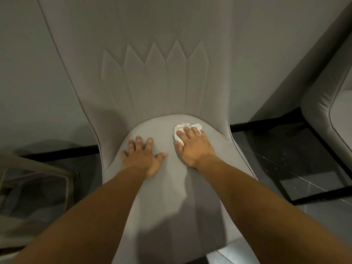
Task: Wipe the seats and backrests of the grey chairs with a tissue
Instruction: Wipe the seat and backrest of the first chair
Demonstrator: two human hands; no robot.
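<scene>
A grey upholstered chair fills the view, with its tall stitched backrest [156, 69] rising ahead and its rounded seat [163, 187] below me. My right hand [194, 147] lies flat on the far right part of the seat and presses a crumpled white tissue [181, 128] under its straight fingers, close to where the seat meets the backrest. My left hand [142, 159] rests flat on the seat's left side, fingers spread, holding nothing.
A second grey chair [327, 103] stands at the right edge. At lower left is a glass-topped table [34, 174] with a tan frame. A dark glossy floor [276, 155] and a black baseboard strip run behind the chair, under a grey wall [28, 73].
</scene>
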